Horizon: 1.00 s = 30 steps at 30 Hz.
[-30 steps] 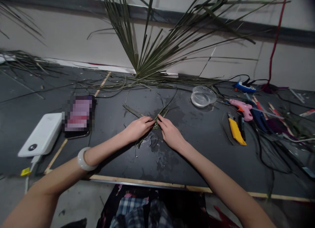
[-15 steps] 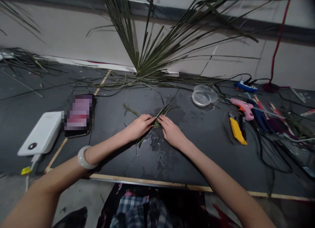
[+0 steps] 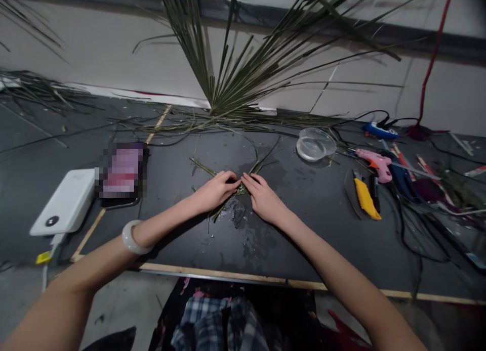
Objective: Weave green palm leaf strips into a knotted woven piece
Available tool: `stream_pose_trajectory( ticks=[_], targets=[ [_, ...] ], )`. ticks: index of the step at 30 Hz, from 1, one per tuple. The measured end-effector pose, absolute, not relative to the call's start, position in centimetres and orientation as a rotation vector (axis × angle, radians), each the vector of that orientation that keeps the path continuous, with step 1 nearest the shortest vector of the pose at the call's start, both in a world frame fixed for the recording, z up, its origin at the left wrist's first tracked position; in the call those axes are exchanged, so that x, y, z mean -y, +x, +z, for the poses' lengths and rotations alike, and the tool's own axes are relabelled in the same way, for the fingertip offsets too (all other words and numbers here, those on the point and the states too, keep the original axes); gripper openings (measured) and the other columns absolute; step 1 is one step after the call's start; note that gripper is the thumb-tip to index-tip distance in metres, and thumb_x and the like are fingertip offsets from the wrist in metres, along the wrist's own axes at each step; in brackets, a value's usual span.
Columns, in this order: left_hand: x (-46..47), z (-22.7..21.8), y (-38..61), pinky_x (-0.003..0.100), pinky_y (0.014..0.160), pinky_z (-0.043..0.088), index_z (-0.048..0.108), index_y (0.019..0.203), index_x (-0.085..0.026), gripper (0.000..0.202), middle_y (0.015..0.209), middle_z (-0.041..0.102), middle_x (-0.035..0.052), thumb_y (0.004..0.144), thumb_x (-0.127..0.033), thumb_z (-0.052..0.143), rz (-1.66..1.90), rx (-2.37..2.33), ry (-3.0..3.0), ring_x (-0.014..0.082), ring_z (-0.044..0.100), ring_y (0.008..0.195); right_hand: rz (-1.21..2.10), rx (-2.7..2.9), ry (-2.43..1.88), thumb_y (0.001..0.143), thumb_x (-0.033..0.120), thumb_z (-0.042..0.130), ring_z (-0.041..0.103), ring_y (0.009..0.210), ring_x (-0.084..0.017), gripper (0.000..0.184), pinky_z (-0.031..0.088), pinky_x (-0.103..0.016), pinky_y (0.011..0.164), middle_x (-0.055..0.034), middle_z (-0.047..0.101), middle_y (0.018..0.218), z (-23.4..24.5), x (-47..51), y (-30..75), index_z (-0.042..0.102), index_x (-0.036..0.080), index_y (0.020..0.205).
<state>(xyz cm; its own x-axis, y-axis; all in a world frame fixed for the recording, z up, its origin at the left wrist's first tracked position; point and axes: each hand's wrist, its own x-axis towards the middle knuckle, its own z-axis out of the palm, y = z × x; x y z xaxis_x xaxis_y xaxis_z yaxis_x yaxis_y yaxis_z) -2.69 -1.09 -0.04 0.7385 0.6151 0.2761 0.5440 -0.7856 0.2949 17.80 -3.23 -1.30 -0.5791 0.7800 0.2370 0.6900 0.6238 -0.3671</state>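
A small woven piece of green leaf strips point(image 3: 242, 189) lies on the wet middle of the dark table, its loose ends sticking out several ways. My left hand point(image 3: 217, 190) grips it from the left, thumb and fingers pinched together at the weave. From the right, my right hand point(image 3: 264, 196) presses its fingers on the same piece, and the fingertips of both hands nearly meet. Most of the weave is hidden under the fingers. Water drops and a wet patch point(image 3: 238, 214) show just below it.
Behind stands a fan-shaped palm leaf point(image 3: 224, 95) against the wall, with loose strips along its base. At right are a clear plastic bowl point(image 3: 315, 146), a pink glue gun point(image 3: 375, 164), a yellow-handled tool point(image 3: 366, 199) and cables. A phone point(image 3: 123, 174) and white power bank point(image 3: 66, 202) lie left.
The fingers have shifted slightly at the weave, with my right fingertips now closer to the left ones. A strip above the hands has swung a little to the right.
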Motion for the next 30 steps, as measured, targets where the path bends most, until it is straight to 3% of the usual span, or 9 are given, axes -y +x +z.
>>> stream_pose_trajectory(
  ticks=[10,14,19,25,30],
  targets=[
    [1.6,0.1,-2.7,0.038,0.090,0.048,0.061,0.115,-0.012,0.032,0.108,0.062,0.0134,0.093,-0.026,0.043,0.687,-1.016,2.472,0.0208,0.058,0.099,0.284,2.501,-1.210,0.080,0.004,0.036,0.035,0.135,-0.024,0.054,0.034,-0.042,0.113,-0.0170,0.048,0.138,-1.2,3.3,17.5,0.048,0.002,0.133],
    [1.1,1.4,-3.3,0.041,0.099,0.044,0.060,0.117,-0.011,0.039,0.119,0.061,0.0155,0.090,-0.035,0.045,0.977,-1.018,1.828,0.0233,0.058,0.111,0.261,2.514,-1.205,0.079,0.003,0.036,0.035,0.135,-0.024,0.054,0.034,-0.041,0.113,-0.0176,0.048,0.138,-1.2,3.3,17.6,0.048,0.001,0.132],
    [0.9,2.9,-3.7,0.040,0.101,0.044,0.054,0.125,-0.008,0.050,0.131,0.054,0.0167,0.094,-0.037,0.027,0.774,-0.695,1.191,0.0231,0.051,0.123,0.262,2.530,-1.198,0.079,0.002,0.036,0.035,0.135,-0.025,0.054,0.035,-0.043,0.112,-0.0198,0.047,0.138,-1.2,3.3,17.6,0.047,-0.002,0.132],
    [1.8,3.2,-3.6,0.038,0.099,0.048,0.049,0.130,-0.006,0.061,0.132,0.052,0.0185,0.096,-0.043,0.015,0.663,-0.686,1.325,0.0235,0.047,0.126,0.317,2.485,-1.199,0.080,0.002,0.037,0.032,0.137,-0.023,0.054,0.034,-0.043,0.112,-0.0177,0.046,0.139,-1.6,3.3,17.6,0.048,0.003,0.133],
    [1.8,3.2,-3.7,0.039,0.098,0.048,0.051,0.129,-0.008,0.058,0.130,0.054,0.0170,0.097,-0.037,0.011,0.662,-0.675,1.374,0.0226,0.049,0.125,0.337,2.474,-1.211,0.079,0.002,0.037,0.031,0.137,-0.022,0.055,0.034,-0.041,0.112,-0.0172,0.045,0.141,-1.7,3.3,17.7,0.047,0.003,0.134]
  ],
)
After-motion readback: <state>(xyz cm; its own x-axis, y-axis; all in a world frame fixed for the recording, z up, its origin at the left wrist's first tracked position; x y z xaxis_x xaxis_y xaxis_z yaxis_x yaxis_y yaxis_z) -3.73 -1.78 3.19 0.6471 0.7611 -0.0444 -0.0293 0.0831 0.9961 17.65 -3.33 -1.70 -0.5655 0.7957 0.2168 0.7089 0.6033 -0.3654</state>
